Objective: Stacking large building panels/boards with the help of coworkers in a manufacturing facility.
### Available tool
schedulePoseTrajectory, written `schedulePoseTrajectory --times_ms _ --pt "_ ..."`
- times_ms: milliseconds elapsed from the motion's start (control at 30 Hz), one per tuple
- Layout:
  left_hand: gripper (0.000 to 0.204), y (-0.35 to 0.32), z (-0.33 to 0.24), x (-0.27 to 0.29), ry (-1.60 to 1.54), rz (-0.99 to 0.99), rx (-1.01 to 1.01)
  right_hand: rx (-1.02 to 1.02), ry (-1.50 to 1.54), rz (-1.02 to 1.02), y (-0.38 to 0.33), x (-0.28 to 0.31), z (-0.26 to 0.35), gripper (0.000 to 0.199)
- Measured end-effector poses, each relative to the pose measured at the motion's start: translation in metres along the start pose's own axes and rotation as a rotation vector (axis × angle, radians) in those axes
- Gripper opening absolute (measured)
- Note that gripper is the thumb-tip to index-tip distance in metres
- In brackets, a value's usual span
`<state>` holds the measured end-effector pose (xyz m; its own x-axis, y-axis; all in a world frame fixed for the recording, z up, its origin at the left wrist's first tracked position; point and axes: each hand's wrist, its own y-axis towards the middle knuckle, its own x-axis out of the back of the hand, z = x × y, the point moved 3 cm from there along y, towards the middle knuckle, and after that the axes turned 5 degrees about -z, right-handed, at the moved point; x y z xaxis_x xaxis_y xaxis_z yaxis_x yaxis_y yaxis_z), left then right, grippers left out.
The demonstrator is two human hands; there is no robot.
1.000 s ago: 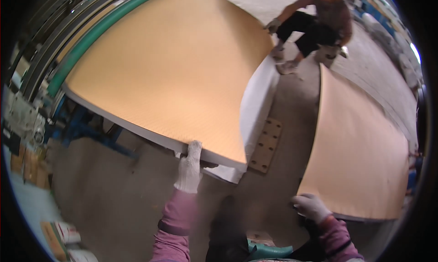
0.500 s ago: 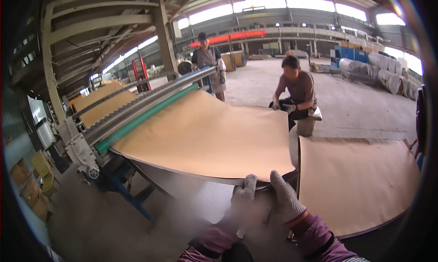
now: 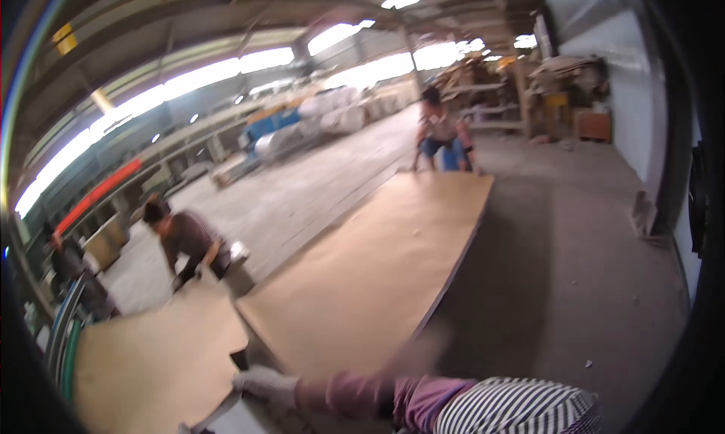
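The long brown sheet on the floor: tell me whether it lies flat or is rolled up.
Flat. The long brown sheet lies spread along the concrete floor, edges straight, with no curl or roll showing.

Single head-worn fisheye view, facing forward and slightly down across the workshop floor (image 3: pixel 574 268); long brown sheet (image 3: pixel 377 268) close below; one gloved hand (image 3: pixel 266 385) at lower edge.
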<state>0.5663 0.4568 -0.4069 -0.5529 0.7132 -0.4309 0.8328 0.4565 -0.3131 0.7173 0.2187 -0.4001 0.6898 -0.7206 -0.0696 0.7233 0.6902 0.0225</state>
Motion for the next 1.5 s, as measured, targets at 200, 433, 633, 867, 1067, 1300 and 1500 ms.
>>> schedulePoseTrajectory --times_ms 200,433,633,867,1067,1300,1500 --pt "0.048 0.004 0.049 -0.112 0.095 0.296 0.059 0.027 0.384 -0.198 -0.102 0.061 0.020 0.065" --pt "0.054 0.008 0.098 -0.116 0.185 0.432 -0.057 -0.065 0.236 -0.300 -0.106 -0.001 0.035 0.041" --pt "0.064 -0.031 0.073 -0.084 -0.013 0.192 0.047 0.019 -0.193 -0.547 -0.076 0.071 -0.011 0.036" --pt "0.039 -0.015 0.085 -0.042 -0.038 0.022 0.149 -0.217 -0.074 -0.544 -0.132 0.099 0.014 0.041" --pt "0.043 -0.014 0.089 -0.073 -0.082 0.263 0.175 -0.155 0.137 -0.747 -0.134 0.134 -0.013 0.038" --pt "0.036 0.048 0.129 -0.093 0.126 0.417 -0.053 -0.096 0.303 -0.838 -0.162 0.188 -0.010 0.037" --pt "0.032 -0.012 0.107 -0.164 -0.195 0.415 0.175 -0.235 0.373 -0.786 -0.118 0.123 -0.008 0.034"
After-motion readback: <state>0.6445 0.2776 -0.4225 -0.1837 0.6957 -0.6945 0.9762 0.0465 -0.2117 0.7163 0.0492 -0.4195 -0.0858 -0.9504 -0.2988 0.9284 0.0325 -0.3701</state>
